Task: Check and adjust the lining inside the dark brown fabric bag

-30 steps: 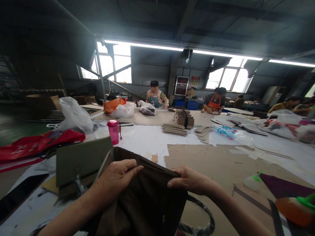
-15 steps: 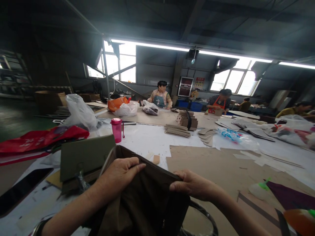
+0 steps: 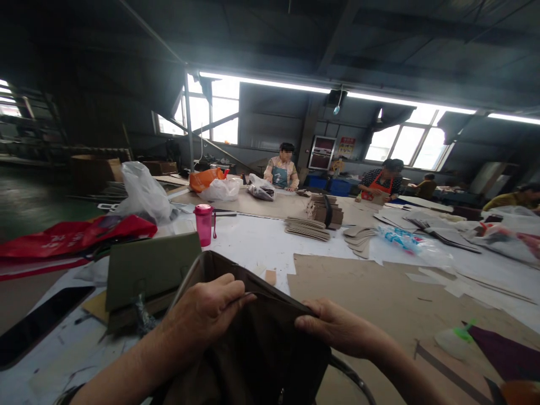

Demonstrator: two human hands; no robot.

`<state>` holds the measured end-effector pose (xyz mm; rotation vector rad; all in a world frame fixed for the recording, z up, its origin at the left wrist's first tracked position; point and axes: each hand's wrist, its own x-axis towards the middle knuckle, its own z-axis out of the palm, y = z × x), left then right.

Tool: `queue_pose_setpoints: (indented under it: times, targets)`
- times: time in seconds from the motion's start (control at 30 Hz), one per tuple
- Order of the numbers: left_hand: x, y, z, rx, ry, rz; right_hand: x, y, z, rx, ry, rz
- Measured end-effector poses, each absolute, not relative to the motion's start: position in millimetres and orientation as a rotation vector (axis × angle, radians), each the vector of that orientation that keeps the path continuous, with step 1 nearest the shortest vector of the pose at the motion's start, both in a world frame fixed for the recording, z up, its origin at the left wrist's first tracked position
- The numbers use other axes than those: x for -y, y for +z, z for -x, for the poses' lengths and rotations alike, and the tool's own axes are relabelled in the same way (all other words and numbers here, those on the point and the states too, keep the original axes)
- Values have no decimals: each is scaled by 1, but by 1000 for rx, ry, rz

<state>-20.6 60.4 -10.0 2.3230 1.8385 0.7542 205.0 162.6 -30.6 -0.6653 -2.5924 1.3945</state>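
A dark brown bag (image 3: 253,349) stands in front of me with its mouth facing up, its lining showing inside. My left hand (image 3: 211,309) is closed, pinching a fold of the lining near the upper edge. On the right corner of the rim, my right hand (image 3: 327,322) grips the edge between thumb and fingers. A dark strap (image 3: 352,374) curves out below my right hand. The bag's lower part runs out of the picture. Just left of the bag stands an olive-green flap bag (image 3: 147,273).
A pink bottle (image 3: 204,225) stands beyond the bag. A black phone (image 3: 40,320) and red bags (image 3: 80,239) lie left. Stacked grey-brown pieces (image 3: 324,211) sit mid-table; brown sheet material (image 3: 379,292) covers the right. Two co-workers, one person (image 3: 283,169) and another (image 3: 382,180), work across the table.
My left hand has shifted slightly and now bunches the lining more tightly, lifting a fold. My right hand keeps its hold on the rim. The view has turned a little left.
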Motion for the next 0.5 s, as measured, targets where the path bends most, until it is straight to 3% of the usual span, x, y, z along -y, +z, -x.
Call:
queue_pose_setpoints:
  times: [0.2,0.5]
  targets:
    - [-62,-16,24,-1858,772,-2519,-161,-29,-203,2660,1261,702]
    - [-67,-10,23,-1887,803,-2124,-158,-28,-200,2633,1338,710]
